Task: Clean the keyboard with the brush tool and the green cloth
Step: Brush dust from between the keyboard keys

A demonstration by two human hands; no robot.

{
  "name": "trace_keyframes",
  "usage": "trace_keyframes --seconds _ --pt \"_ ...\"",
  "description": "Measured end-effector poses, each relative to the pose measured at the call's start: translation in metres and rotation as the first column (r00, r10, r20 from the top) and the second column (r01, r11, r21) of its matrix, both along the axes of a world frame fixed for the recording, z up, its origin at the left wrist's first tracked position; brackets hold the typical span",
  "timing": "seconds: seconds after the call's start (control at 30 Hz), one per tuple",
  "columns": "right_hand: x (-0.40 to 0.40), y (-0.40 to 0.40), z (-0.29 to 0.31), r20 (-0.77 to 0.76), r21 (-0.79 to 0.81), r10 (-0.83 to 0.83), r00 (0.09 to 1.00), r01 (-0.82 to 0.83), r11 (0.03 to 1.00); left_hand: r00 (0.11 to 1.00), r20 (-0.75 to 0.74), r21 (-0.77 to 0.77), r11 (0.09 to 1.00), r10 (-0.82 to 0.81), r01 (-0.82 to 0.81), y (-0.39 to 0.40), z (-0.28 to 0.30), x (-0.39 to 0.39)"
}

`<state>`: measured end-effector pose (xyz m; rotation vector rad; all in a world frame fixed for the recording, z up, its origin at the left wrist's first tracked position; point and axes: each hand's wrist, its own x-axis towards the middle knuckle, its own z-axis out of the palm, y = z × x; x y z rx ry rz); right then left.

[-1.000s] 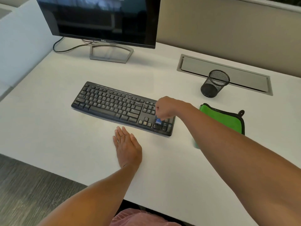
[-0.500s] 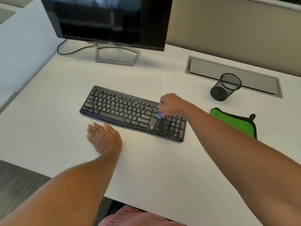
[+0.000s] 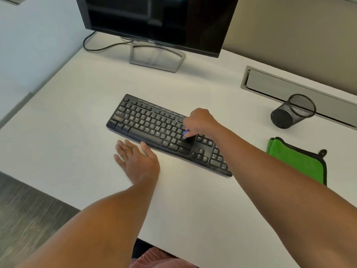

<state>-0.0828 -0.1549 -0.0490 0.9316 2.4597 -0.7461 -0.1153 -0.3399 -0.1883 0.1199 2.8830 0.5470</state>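
A black keyboard (image 3: pixel 150 126) lies at the middle of the white desk (image 3: pixel 77 132). My right hand (image 3: pixel 201 122) is closed on a small blue brush tool (image 3: pixel 185 134), whose tip rests on the keys just left of the arrow cluster; most of the tool is hidden in my fist. My left hand (image 3: pixel 135 159) lies flat and open on the desk, its thumb touching the keyboard's front edge below the space bar. The green cloth (image 3: pixel 295 159), edged in black, lies folded on the desk to the right, partly behind my right forearm.
A dark monitor (image 3: pixel 154 20) on a grey stand stands behind the keyboard, its cable trailing left. A black mesh pen cup (image 3: pixel 293 111) stands at the right, next to a grey cable tray lid (image 3: pixel 289 88). The desk's front edge is near my elbows.
My right hand has carried the brush leftward along the keyboard, from the number pad to the keys past the arrow cluster. My left hand has shifted along the keyboard's front edge.
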Motion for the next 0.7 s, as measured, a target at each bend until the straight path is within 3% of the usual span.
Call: trace_keyframes --seconds 0.03,0.13,0.17,0.3,0.33,0.37,0.4,0.5,0.53,0.6,0.63,0.7 --pt "-0.004 0.003 0.001 -0.023 0.0 -0.027 0.999 0.027 1.0 1.0 -0.003 -0.005 1.0 -0.004 0.004 0.0 -0.001 0.0" --pt "-0.012 0.012 0.006 -0.117 -0.106 -0.331 0.936 0.32 0.942 1.0 -0.01 -0.001 1.0 0.0 0.0 0.0 -0.001 0.001" --pt "-0.011 0.009 0.008 -0.114 -0.116 -0.332 0.936 0.319 0.941 1.0 -0.013 0.0 1.0 0.001 -0.001 0.0 -0.001 0.001" --pt "-0.012 -0.007 -0.005 0.004 -0.072 -0.079 0.997 0.079 0.994 1.0 -0.017 -0.008 1.0 0.009 -0.009 0.002 0.001 0.001" --pt "-0.014 -0.005 -0.005 -0.004 -0.163 -0.156 0.988 0.153 0.975 1.0 -0.019 -0.01 1.0 0.01 -0.011 0.002 0.001 0.001" --pt "-0.019 0.001 -0.005 -0.022 -0.35 -0.329 0.944 0.301 0.887 1.0 -0.022 -0.009 1.0 0.011 -0.011 0.003 0.001 0.001" --pt "-0.022 0.006 -0.002 -0.07 -0.43 -0.44 0.895 0.371 0.823 1.0 -0.023 -0.009 1.0 0.01 -0.01 0.003 0.001 0.001" --pt "-0.02 0.007 0.003 -0.161 -0.364 -0.546 0.822 0.465 0.807 1.0 -0.02 -0.021 1.0 0.009 -0.009 0.003 0.0 0.001" --pt "-0.02 0.005 0.0 -0.177 -0.386 -0.54 0.823 0.446 0.808 1.0 -0.019 -0.03 0.999 0.01 -0.01 0.004 0.0 0.001" --pt "-0.019 -0.001 -0.004 -0.093 -0.425 -0.491 0.866 0.411 0.806 1.0 -0.016 -0.042 0.999 0.009 -0.01 0.004 0.0 0.001" --pt "-0.019 -0.003 -0.007 0.006 -0.397 -0.389 0.921 0.36 0.844 1.0 -0.015 -0.044 0.999 0.009 -0.009 0.004 0.0 0.001" --pt "-0.021 0.001 -0.004 0.048 -0.415 -0.374 0.926 0.36 0.836 1.0 -0.015 -0.048 0.999 0.009 -0.009 0.005 -0.001 0.001"
